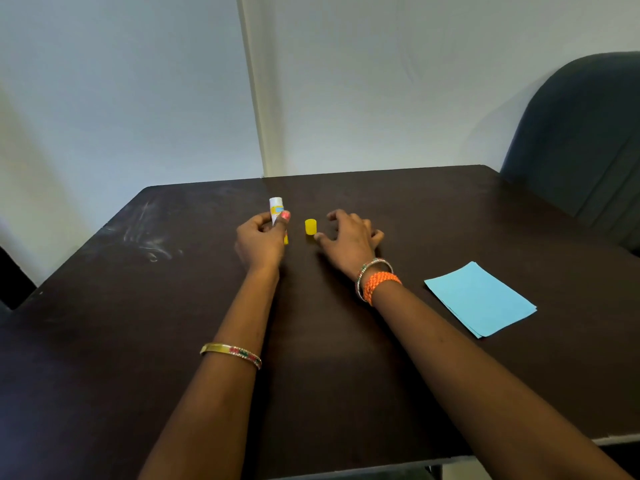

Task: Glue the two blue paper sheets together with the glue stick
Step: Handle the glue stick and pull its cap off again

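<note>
My left hand (261,239) grips a white glue stick (276,207) with a yellow base, held upright over the middle of the dark table. Its yellow cap (310,226) stands on the table just right of the stick. My right hand (349,235) rests on the table beside the cap with fingers spread and loosely bent, holding nothing; its thumb tip lies close to the cap. The blue paper sheets (479,297) lie stacked on the table to the right, apart from both hands.
The dark brown table (173,306) has chalky smudges at its left. A dark chair (585,140) stands at the back right corner. A pale wall rises right behind the table's far edge.
</note>
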